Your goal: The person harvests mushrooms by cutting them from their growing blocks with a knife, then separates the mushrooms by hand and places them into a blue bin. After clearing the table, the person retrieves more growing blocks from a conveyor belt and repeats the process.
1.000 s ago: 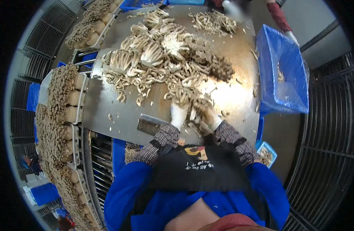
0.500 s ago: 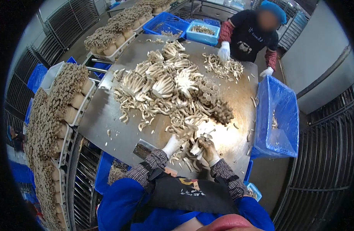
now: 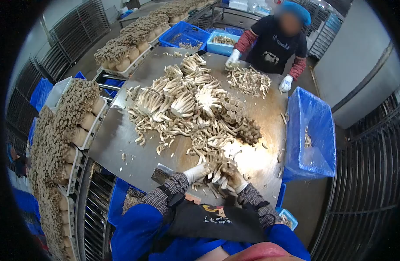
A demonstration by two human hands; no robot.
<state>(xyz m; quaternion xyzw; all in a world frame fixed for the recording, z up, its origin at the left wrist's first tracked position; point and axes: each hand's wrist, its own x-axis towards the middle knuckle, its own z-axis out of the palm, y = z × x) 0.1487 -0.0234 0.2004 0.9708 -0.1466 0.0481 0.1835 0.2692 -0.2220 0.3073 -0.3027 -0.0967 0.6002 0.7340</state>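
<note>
My left hand [image 3: 197, 172], in a white glove, closes its fingers on the left side of a clump of mushrooms [image 3: 218, 168]. From the right, my right hand [image 3: 235, 178], its glove stained brown, grips the same clump, with pale stems sticking out below. Some of the fingertips are hidden among the stems. Just beyond my hands lies a large heap of mushrooms [image 3: 182, 104], some in bundles and some loose. A flat metal blade like a cleaver's [image 3: 161, 174] rests on the metal table [image 3: 108, 143] by my left wrist.
Across the table a co-worker [image 3: 274, 48] has one gloved hand at a smaller mushroom pile [image 3: 251, 81]. A blue lined bin [image 3: 311, 130] stands at the right edge. Trays of mushrooms in bottles [image 3: 84, 119] line the left. Blue crates [image 3: 184, 35] stand at the far end.
My hands have come closer together around the mushrooms, the right one moving slightly left. The co-worker's hand has shifted left along the small pile, and the other hand has moved to the table edge.
</note>
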